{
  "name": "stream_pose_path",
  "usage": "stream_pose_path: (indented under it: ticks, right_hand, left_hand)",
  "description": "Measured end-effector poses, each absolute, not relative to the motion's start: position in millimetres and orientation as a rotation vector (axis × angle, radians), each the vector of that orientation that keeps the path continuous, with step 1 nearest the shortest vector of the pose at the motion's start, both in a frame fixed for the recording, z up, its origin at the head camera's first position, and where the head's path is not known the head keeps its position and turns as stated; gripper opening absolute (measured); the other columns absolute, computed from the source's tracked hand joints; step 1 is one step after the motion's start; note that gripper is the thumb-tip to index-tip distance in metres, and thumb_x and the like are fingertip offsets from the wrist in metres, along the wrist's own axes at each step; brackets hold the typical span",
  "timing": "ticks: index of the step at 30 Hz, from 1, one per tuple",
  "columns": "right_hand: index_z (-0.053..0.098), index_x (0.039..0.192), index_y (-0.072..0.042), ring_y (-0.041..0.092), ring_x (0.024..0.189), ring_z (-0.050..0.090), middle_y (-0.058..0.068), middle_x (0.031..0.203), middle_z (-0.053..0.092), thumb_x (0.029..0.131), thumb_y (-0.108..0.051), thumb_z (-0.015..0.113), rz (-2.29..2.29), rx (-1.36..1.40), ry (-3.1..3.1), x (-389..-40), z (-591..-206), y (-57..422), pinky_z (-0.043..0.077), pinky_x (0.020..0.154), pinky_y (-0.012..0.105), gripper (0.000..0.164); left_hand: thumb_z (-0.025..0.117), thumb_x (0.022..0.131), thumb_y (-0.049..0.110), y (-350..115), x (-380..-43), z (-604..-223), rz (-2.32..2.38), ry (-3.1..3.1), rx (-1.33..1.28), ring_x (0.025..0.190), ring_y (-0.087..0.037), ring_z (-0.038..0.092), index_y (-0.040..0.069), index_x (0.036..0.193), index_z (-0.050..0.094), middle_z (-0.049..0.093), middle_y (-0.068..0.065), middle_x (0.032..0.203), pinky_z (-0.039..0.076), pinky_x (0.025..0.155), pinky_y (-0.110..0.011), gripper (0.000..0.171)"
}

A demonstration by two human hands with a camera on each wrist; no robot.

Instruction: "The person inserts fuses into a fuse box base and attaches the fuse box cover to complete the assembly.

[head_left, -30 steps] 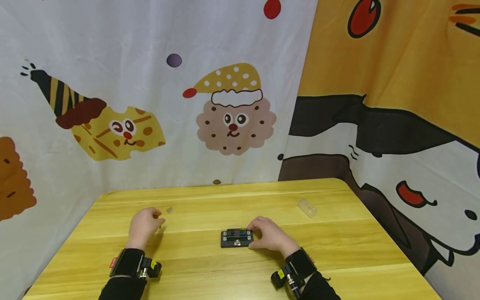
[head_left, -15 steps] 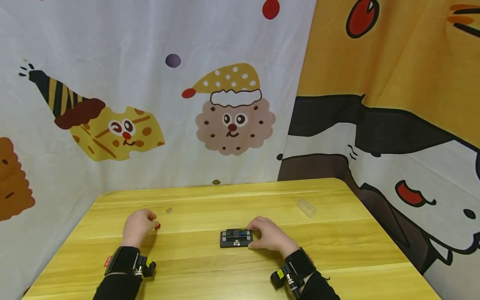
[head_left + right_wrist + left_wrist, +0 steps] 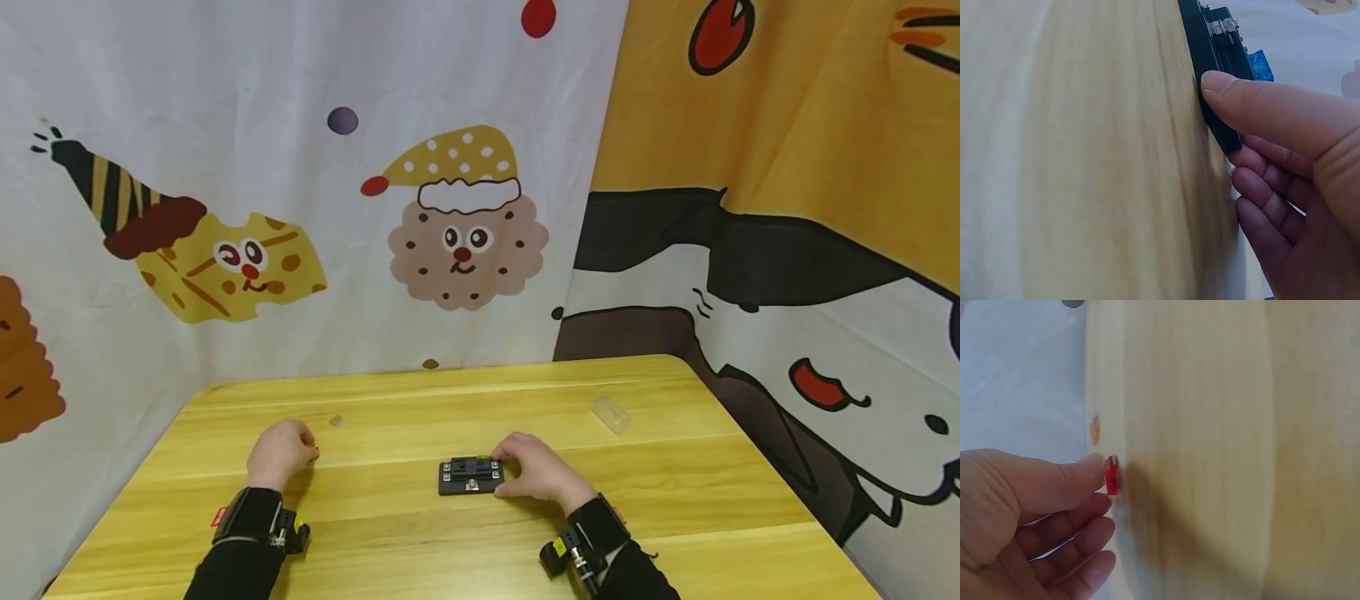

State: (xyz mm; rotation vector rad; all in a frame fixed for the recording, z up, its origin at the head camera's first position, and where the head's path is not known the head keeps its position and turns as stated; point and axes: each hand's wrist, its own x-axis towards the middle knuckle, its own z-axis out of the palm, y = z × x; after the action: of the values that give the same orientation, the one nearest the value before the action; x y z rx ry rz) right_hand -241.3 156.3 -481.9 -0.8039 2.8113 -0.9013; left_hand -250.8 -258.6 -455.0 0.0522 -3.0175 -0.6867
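Observation:
In the left wrist view, a small red blade fuse [image 3: 1112,475] with metal showing is pinched at the thumb tip of my left hand [image 3: 1041,500]. The head view hides this fuse behind the left hand [image 3: 281,454], which is over the table's left side. My right hand [image 3: 542,472] grips the right end of a black fuse block [image 3: 471,477] on the table. Its thumb presses the near edge and the other fingers lie at the far side. Metal screw terminals and a blue fuse [image 3: 1261,65] show on the block in the right wrist view.
A small brownish-orange fuse-like piece [image 3: 336,422] lies on the wooden table [image 3: 390,542] beyond my left hand. A clear plastic cover [image 3: 612,415] lies at the back right. A patterned curtain [image 3: 337,50] hangs behind the table.
My left hand has shifted slightly left and turned; the red fuse, visible at its fingertips half a second ago, is now hidden in the head view. The right hand and block stay put.

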Motion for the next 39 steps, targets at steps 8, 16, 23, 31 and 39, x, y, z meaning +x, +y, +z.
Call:
stream_pose_path:
  ticks: [8, 16, 23, 31, 39]
  right_hand:
    - [0.068, 0.112, -0.012, 0.023, 0.105, 0.057, 0.000, 0.109, 0.061, 0.074, -0.024, 0.087, -0.890, -0.817, 2.826, -243, -482, 156, 0.044, 0.097, 0.045, 0.044]
    - [0.068, 0.112, -0.012, 0.022, 0.104, 0.057, 0.000, 0.109, 0.061, 0.074, -0.023, 0.087, -0.878, -0.824, 2.828, -243, -482, 156, 0.044, 0.096, 0.045, 0.044]
    - [0.068, 0.111, -0.011, 0.022, 0.105, 0.057, 0.000, 0.109, 0.061, 0.074, -0.024, 0.088, -0.890, -0.816, 2.821, -243, -482, 156, 0.044, 0.097, 0.045, 0.044]
    - [0.068, 0.111, -0.011, 0.022, 0.105, 0.057, 0.000, 0.109, 0.061, 0.074, -0.024, 0.088, -0.892, -0.820, 2.819, -242, -482, 156, 0.044, 0.097, 0.045, 0.044]
    - [0.068, 0.112, -0.010, 0.022, 0.105, 0.057, 0.000, 0.109, 0.061, 0.074, -0.023, 0.087, -0.893, -0.835, 2.816, -240, -481, 156, 0.044, 0.096, 0.044, 0.044]
  left_hand:
    - [0.077, 0.082, 0.008, -259, -251, -452, -0.702, -3.044, 0.058, 0.074, -0.028, 0.059, 0.002, 0.085, 0.065, 0.064, -0.010, 0.082, 0.049, 0.069, -0.048, 0.014]
    - [0.076, 0.083, 0.007, -259, -253, -455, -0.692, -3.047, 0.064, 0.071, -0.026, 0.057, 0.004, 0.082, 0.064, 0.063, -0.008, 0.080, 0.048, 0.066, -0.046, 0.013]
    - [0.075, 0.081, 0.007, -259, -254, -460, -0.660, -3.029, 0.048, 0.067, -0.023, 0.055, 0.008, 0.075, 0.061, 0.059, -0.004, 0.073, 0.045, 0.062, -0.041, 0.015]
    - [0.074, 0.082, 0.007, -260, -256, -462, -0.640, -3.033, 0.033, 0.067, -0.023, 0.055, 0.007, 0.075, 0.060, 0.059, -0.004, 0.073, 0.046, 0.063, -0.042, 0.015]
    - [0.075, 0.082, 0.008, -259, -254, -462, -0.625, -3.046, 0.044, 0.065, -0.022, 0.053, 0.007, 0.076, 0.060, 0.058, -0.004, 0.073, 0.044, 0.060, -0.039, 0.016]
